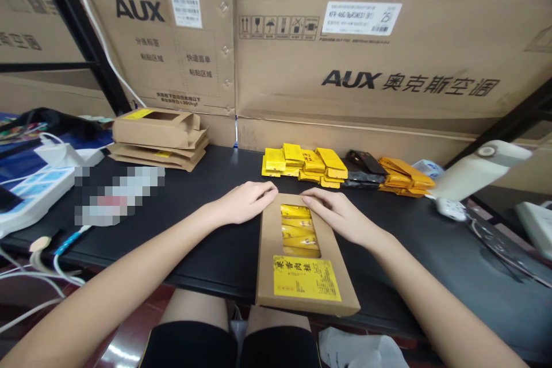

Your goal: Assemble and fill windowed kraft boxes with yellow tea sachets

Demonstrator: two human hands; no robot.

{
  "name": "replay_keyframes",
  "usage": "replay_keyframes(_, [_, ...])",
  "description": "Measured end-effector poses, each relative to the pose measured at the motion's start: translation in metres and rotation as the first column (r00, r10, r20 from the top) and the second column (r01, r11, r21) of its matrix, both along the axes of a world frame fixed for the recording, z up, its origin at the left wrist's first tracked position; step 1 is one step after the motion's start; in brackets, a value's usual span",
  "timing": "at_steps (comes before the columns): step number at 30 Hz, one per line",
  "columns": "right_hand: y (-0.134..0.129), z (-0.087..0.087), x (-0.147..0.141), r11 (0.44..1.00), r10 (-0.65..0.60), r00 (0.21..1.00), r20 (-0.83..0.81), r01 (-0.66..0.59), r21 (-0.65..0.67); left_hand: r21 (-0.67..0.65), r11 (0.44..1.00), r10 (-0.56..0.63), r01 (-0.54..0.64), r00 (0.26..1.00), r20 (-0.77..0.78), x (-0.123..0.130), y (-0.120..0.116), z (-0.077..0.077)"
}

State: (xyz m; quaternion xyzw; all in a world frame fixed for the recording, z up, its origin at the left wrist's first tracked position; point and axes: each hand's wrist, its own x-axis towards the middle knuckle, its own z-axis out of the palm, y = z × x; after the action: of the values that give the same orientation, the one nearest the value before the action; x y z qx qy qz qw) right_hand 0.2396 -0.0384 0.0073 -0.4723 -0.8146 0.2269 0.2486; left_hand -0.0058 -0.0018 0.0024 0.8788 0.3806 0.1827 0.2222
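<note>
A flat brown cardboard box [267,253] with a yellow label lies at the front edge of the black table, and yellow packets [298,233] show through its window. My left hand [244,202] touches the box's far left corner, its fingers pressed together around that corner. At the far right corner, my right hand [336,213] rests with its fingers over the edge and thumb beside the window. Both hands grip the far end of the box. Just beyond them lie small yellow packets [304,164] in piles.
Black packets [364,169] and orange packets [405,177] lie right of the yellow ones, near a white bottle [478,172]. Flattened brown boxes [157,132] are stacked at the back left. A power strip [37,195] with cables is at far left. Large cartons [280,80] stand behind.
</note>
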Motion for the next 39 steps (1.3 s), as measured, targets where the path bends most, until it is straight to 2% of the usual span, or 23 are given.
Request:
replay_keyframes(15, [-0.002,0.003,0.0,1.0,0.003,1.0,0.024,-0.004,0.024,-0.004,1.0,-0.003,0.003,1.0,0.004,0.0,-0.001,0.001])
replay_keyframes(27, [-0.015,0.013,-0.004,0.993,-0.056,0.977,0.204,0.034,0.113,-0.042,0.999,-0.029,0.029,1.0,0.003,0.002,-0.007,0.004])
replay_keyframes(33, [-0.013,0.012,-0.004,0.996,-0.031,0.984,0.176,0.015,0.093,-0.024,0.999,-0.028,0.027,0.999,-0.023,0.003,-0.007,0.004])
replay_keyframes(39, [-0.01,0.01,-0.001,0.996,-0.021,0.991,0.134,0.009,0.091,-0.058,0.995,-0.078,0.082,0.994,0.074,0.003,-0.001,-0.001])
